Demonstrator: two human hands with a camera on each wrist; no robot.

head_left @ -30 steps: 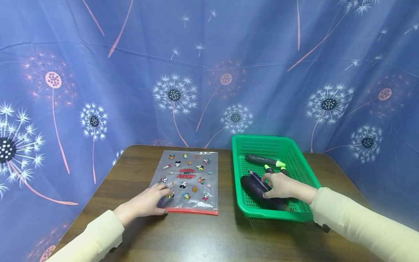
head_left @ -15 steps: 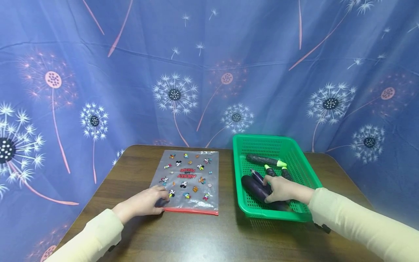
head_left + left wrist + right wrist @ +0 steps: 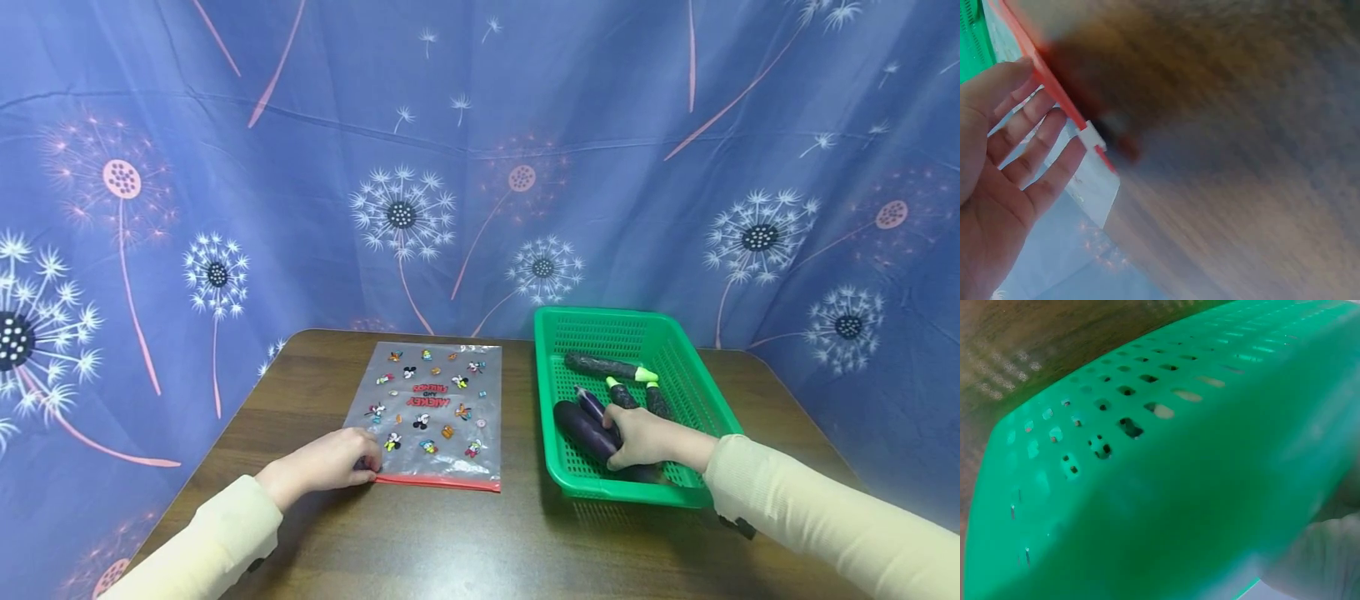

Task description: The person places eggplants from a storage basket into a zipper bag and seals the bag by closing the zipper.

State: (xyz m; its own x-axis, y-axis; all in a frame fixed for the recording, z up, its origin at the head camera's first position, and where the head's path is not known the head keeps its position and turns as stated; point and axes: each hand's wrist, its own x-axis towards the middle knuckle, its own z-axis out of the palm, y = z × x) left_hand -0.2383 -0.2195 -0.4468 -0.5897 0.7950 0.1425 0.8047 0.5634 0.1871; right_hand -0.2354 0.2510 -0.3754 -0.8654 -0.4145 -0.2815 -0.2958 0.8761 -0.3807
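A clear zip bag (image 3: 435, 398) printed with cartoon figures lies flat on the table, its red zip strip (image 3: 442, 482) toward me. My left hand (image 3: 330, 460) pinches the strip's left end between thumb and fingers; a white slider (image 3: 1091, 136) shows beside the fingertips in the left wrist view. On the right, my right hand (image 3: 645, 437) reaches into a green basket (image 3: 548, 417) and grips a large dark eggplant (image 3: 581, 429). A thinner purple eggplant (image 3: 590, 403) lies against it, partly hidden by the fingers. The basket wall (image 3: 1166, 481) fills most of the right wrist view.
Inside the basket are several dark, rough-skinned long vegetables with light green ends, such as the one at the back (image 3: 600, 367). The brown wooden table (image 3: 420, 542) meets a blue dandelion-print curtain (image 3: 465, 167) behind.
My left fingers have drawn in from a spread pose and closed on the bag's zip edge. The right hand has stayed around the eggplant, its fingers settling closer.
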